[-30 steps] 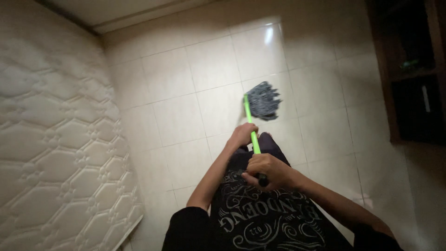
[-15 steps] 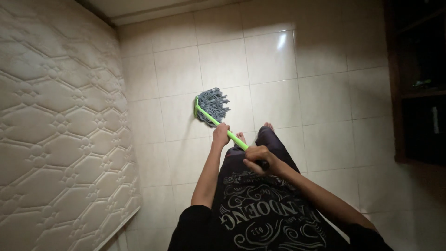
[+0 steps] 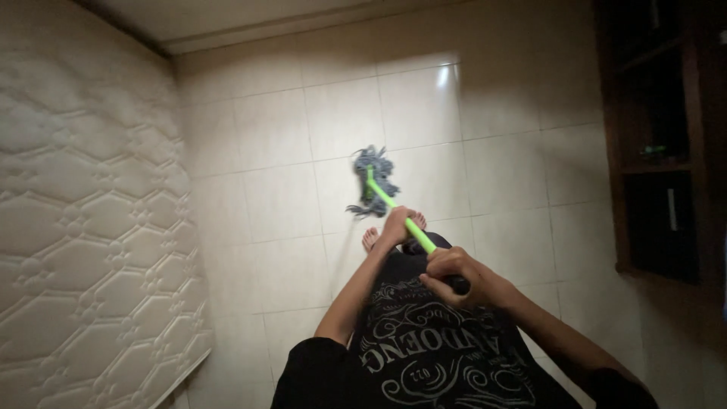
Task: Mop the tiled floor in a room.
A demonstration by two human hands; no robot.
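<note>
Mop handle [image 3: 401, 214], bright green, runs from my hands out to a grey string mop head [image 3: 373, 180] lying on the tiled floor [image 3: 288, 197]. Compared with half a second ago, the head has swung to the right and slightly farther from the mattress; it now trails in a narrower bunch along the line of the handle, where before it was fanned out nearer the mattress edge. One second ago it lay farther right still, so the stroke has reversed.

Nearest to me, my right hand [image 3: 454, 276] has its grip fully closed around the dark end cap of the handle, fingers wrapped over the top, just above my black printed shirt [image 3: 424, 356]. Farther along, my left hand [image 3: 395, 226] is likewise clenched around the green shaft, no gap between fingers and handle. Both hands have shifted right with the stroke.

Beyond the left hand, my bare feet [image 3: 371, 238] show on the tiles, just short of the mop head.

Left of the scene, a quilted white mattress [image 3: 83, 220] stands beside the floor area. Right of it, a dark wooden shelf unit [image 3: 655, 151] holds small items too dim to identify. At the far edge, the tiles meet a pale wall base [image 3: 265, 23].
</note>
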